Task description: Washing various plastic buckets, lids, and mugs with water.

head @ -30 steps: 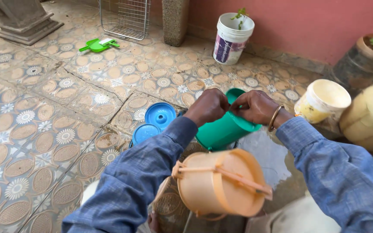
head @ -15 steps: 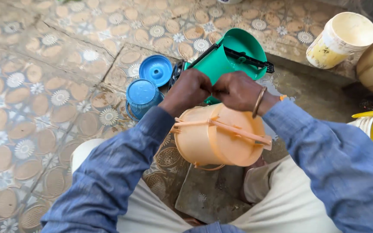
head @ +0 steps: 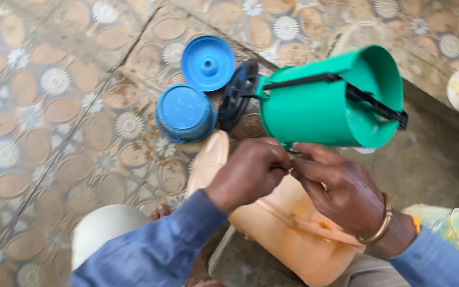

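Head view: left hand (head: 251, 172) and right hand (head: 338, 188) both pinching something tiny, unclear what, under green bucket (head: 320, 106) lying sideways over peach bucket (head: 288, 228). Fiddly fastening step, probably; next needs steady fingertip grip.

Blue sleeves (head: 158, 250), seemingly brass bangle (head: 381, 228)

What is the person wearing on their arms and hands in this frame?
Both hands are bare, with no gloves. The left hand and right hand come out of long blue woven sleeves. A thin gold-coloured bangle circles the right wrist, with a small orange band beside it.
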